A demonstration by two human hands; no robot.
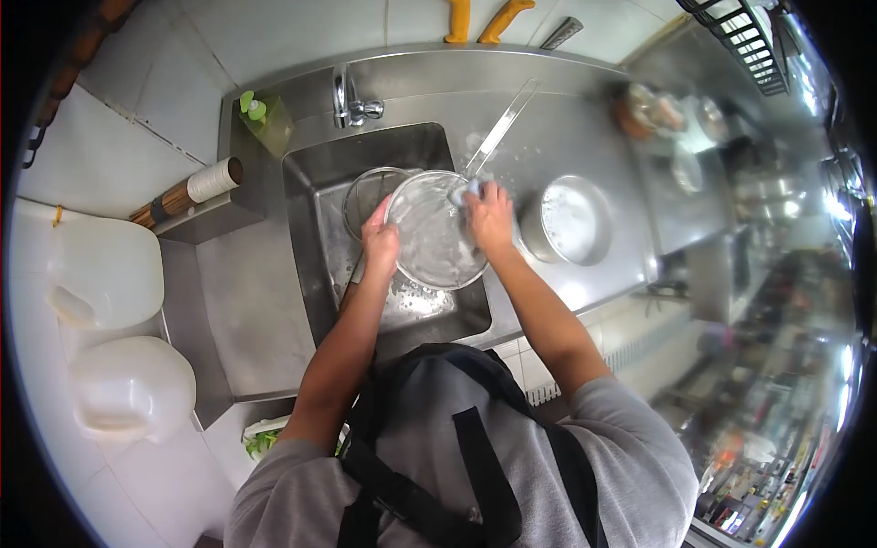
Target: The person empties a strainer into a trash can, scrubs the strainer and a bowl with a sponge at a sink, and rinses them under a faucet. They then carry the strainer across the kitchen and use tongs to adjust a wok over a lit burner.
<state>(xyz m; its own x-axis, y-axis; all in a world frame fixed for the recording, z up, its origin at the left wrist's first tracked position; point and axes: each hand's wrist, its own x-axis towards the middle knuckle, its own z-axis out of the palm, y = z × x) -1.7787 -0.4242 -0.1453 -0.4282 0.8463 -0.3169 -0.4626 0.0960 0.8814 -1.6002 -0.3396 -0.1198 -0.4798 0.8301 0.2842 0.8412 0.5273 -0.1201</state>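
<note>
A round metal pan point(427, 230), its inside streaked with suds, is held tilted over the sink point(300, 265). My left hand point(380, 239) grips its left rim, fingers closed on it. At the pan's upper right edge, my right hand point(491, 215) presses a pale, bluish sponge or cloth point(468, 190) against the metal. Partly behind the pan, a round wire-rimmed item point(356, 196) lies in the sink. To the right of my right hand, a metal pot point(574, 221) with foamy water stands on the counter.
A faucet point(342, 105) rises behind the sink. A long metal handle point(502, 128) lies beyond the pan. A green-topped soap bottle point(267, 123) and a bundled brush point(192, 190) are at the left, above white plastic containers point(110, 274). Orange-handled tools point(498, 23) hang at the wall.
</note>
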